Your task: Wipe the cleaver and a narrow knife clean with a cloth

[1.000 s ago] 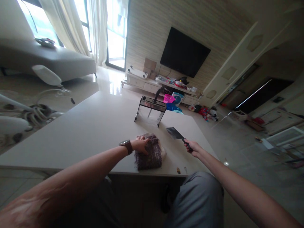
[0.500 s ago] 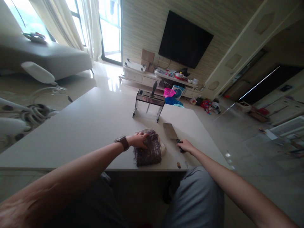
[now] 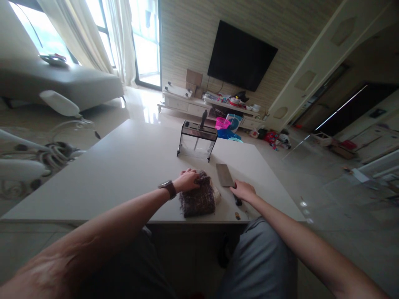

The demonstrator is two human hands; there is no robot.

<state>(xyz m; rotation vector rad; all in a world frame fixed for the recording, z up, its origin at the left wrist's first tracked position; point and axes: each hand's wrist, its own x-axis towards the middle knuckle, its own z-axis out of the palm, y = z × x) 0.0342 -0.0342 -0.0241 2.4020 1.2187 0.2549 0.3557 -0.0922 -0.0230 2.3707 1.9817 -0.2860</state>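
Observation:
A folded, shaggy purple-brown cloth [image 3: 199, 202], with a paler part at its right side, lies near the table's front edge. My left hand [image 3: 188, 181] is on its upper part, fingers curled over the cloth, a watch on the wrist. To the right, a cleaver [image 3: 225, 175] lies with its broad blade pointing away from me, flat or nearly flat on the table. My right hand [image 3: 245, 191] is closed around its neck, where blade meets handle; the black handle's end shows below the hand. Beyond the cloth stands a clear-sided knife block [image 3: 197, 143] with a black-handled knife in it.
The white table [image 3: 131, 166] extends far to the left. A small dark-and-yellow item [image 3: 237, 216] lies by its front edge. Behind are a low cabinet [image 3: 196, 109], a pink basket [image 3: 222, 123] and a wall television [image 3: 241, 56]. White chairs [image 3: 59, 104] stand at left.
My right hand has shifted up the cleaver from the handle toward the blade. My left hand has drawn in its fingers at the cloth's upper edge. The view has tilted slightly.

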